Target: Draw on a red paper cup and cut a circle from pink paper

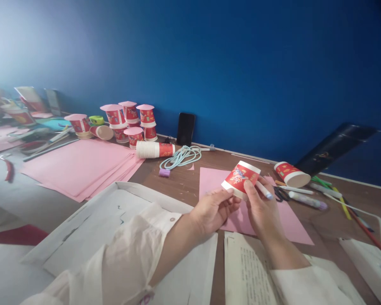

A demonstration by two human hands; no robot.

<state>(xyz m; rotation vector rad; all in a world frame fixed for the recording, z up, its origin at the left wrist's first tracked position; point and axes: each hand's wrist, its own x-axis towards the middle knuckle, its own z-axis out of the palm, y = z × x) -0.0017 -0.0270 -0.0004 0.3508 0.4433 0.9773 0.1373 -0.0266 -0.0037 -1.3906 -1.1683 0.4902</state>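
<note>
A red and white paper cup [238, 174], printed with a figure, is held tilted between my two hands above a pink sheet of paper [294, 224]. My left hand [214, 207] pinches the cup's lower white rim with the thumb and fingers. On the other side, my right hand [263, 207] presses its thumb against the cup wall, and a white marker [264, 190] with a pale blue end is tucked in the same hand. Behind the right hand, dark-handled scissors [281, 194] lie partly hidden.
Pink-topped cups [113, 114] stand stacked by the blue wall, near a nested cup stack [150, 150], a pale blue cord [182, 156] and a phone [186, 129]. Another cup [292, 173] lies beside markers [307, 200] at right. Pink sheets [82, 163] lie left; a printed book [246, 264] is in front.
</note>
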